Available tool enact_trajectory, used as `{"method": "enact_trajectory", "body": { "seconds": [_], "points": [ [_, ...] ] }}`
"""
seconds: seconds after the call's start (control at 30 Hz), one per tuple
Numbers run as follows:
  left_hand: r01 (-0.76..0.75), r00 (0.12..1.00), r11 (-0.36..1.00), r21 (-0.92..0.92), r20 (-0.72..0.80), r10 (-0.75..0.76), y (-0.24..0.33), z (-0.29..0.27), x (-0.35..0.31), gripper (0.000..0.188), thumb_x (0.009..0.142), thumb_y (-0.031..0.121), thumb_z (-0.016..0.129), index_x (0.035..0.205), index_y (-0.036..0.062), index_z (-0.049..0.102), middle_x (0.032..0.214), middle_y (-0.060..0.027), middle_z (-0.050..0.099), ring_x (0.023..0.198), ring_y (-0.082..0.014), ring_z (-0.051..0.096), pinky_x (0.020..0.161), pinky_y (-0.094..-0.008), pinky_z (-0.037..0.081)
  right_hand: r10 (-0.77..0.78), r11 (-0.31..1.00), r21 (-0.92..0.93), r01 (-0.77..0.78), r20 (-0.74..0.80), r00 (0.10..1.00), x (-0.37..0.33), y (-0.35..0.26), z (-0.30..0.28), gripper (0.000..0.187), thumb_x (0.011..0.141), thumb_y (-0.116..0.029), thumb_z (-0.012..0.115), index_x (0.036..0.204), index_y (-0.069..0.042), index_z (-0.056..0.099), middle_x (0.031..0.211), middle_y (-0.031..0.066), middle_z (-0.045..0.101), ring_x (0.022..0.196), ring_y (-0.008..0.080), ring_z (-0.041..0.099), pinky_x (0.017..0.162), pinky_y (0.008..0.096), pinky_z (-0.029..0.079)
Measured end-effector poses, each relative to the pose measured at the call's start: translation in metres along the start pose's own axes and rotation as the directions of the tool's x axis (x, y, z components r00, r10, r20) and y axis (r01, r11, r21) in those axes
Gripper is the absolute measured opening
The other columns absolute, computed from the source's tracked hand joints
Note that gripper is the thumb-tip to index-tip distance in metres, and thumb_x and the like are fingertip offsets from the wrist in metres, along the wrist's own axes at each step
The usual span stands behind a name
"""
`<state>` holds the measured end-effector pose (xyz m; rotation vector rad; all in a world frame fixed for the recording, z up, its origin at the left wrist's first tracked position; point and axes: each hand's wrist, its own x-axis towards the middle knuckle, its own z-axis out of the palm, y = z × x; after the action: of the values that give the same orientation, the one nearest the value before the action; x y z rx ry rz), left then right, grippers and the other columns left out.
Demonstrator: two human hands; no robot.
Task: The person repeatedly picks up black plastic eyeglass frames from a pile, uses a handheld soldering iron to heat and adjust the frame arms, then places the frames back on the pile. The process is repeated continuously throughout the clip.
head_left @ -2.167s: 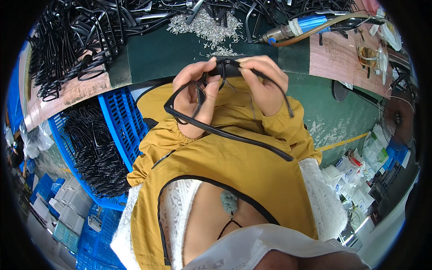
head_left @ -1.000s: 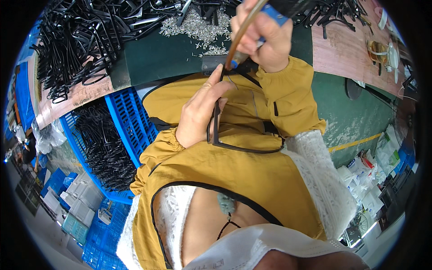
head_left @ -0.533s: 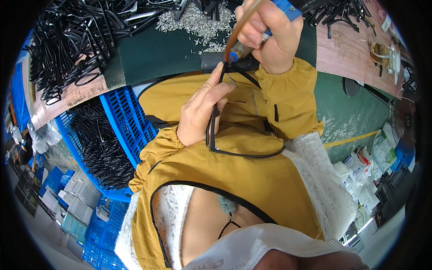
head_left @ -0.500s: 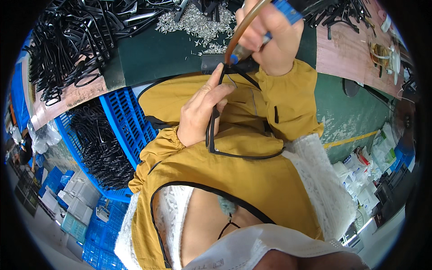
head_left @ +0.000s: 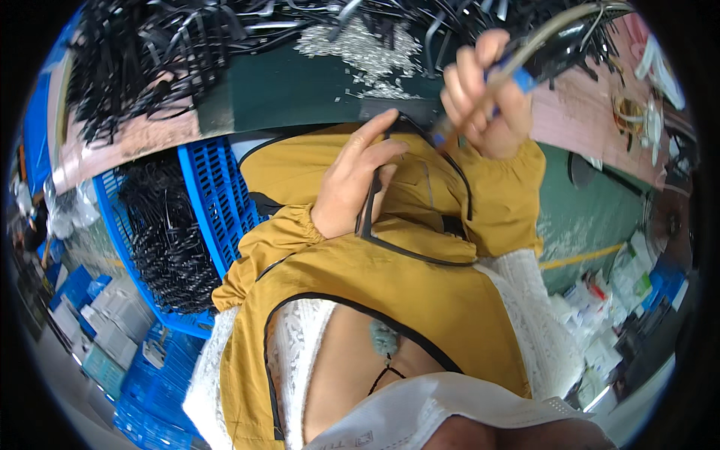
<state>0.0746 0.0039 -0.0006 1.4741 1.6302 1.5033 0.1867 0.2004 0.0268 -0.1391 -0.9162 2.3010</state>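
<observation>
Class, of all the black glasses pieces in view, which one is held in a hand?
The glasses frame in the left hand, over the lap; the other pieces lie heaped in the blue basket or on the table.

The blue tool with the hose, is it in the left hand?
No, the right hand grips the blue tool, while the left hand holds the black glasses frame.

Blurred in my right hand (head_left: 487,101), a blue-bodied tool (head_left: 523,80) shows no clear tip, while my left hand (head_left: 352,184) hides part of a black eyeglass frame (head_left: 367,231); silver pieces (head_left: 367,56) blur together, and the heaped black temples (head_left: 142,64) run off the top edge.
</observation>
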Motion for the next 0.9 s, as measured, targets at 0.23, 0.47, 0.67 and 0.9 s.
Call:
{"method": "enact_trajectory", "body": {
  "seconds": [0.23, 0.47, 0.67, 0.9],
  "points": [
    [-0.019, 0.878, 0.995, -0.095, -0.478, -0.029, 0.002, -0.056, 0.000, 0.022, 0.093, -0.011, 0.055, 0.111, 0.0013, 0.054, 0.109, -0.0159, 0.062, 0.102, -0.0314, 0.066, 0.098, -0.0404, 0.052, -0.098, 0.995, -0.040, 0.092, -0.198, 0.975, 0.007, -0.045, -0.035, 0.026, 0.099, -0.020, 0.065, 0.113, -0.002, 0.055, 0.074, -0.0009, 0.043, 0.056, 0.0077, 0.040, 0.045, 0.0210, 0.031],
    [0.750, 0.386, 0.583, 0.312, -0.922, -0.002, 0.006, -0.230, -0.067, 0.023, 0.098, 0.007, 0.053, 0.120, 0.0022, 0.053, 0.087, -0.0096, 0.064, 0.068, -0.0185, 0.065, 0.063, -0.0309, 0.053, -0.282, 0.954, -0.180, 0.239, -0.270, 0.921, 0.033, -0.045, -0.070, 0.014, 0.100, -0.014, 0.063, 0.110, -0.006, 0.058, 0.075, -0.0016, 0.044, 0.060, 0.0070, 0.042, 0.048, 0.0197, 0.034],
    [0.471, 0.362, 0.880, 0.068, -0.924, -0.122, -0.071, -0.246, 0.001, 0.063, 0.091, 0.002, 0.054, 0.150, -0.0010, 0.033, 0.124, -0.0196, 0.058, 0.106, -0.0274, 0.060, 0.089, -0.0380, 0.048, -0.279, 0.956, -0.162, 0.245, -0.242, 0.929, 0.032, -0.042, -0.075, 0.018, 0.099, -0.015, 0.065, 0.111, -0.005, 0.057, 0.075, -0.0015, 0.044, 0.059, 0.0068, 0.040, 0.047, 0.0191, 0.034],
    [-0.066, 0.925, 0.388, 0.919, -0.090, 0.370, -0.063, -0.226, 0.024, 0.023, 0.091, 0.018, 0.061, 0.105, 0.0038, 0.072, 0.103, -0.0095, 0.068, 0.097, -0.0284, 0.064, 0.097, -0.0452, 0.047, -0.298, 0.949, -0.168, 0.266, -0.215, 0.930, 0.030, -0.042, -0.080, 0.024, 0.101, -0.018, 0.063, 0.118, -0.004, 0.053, 0.076, -0.0012, 0.041, 0.058, 0.0062, 0.038, 0.045, 0.0185, 0.033]
  ]
}}
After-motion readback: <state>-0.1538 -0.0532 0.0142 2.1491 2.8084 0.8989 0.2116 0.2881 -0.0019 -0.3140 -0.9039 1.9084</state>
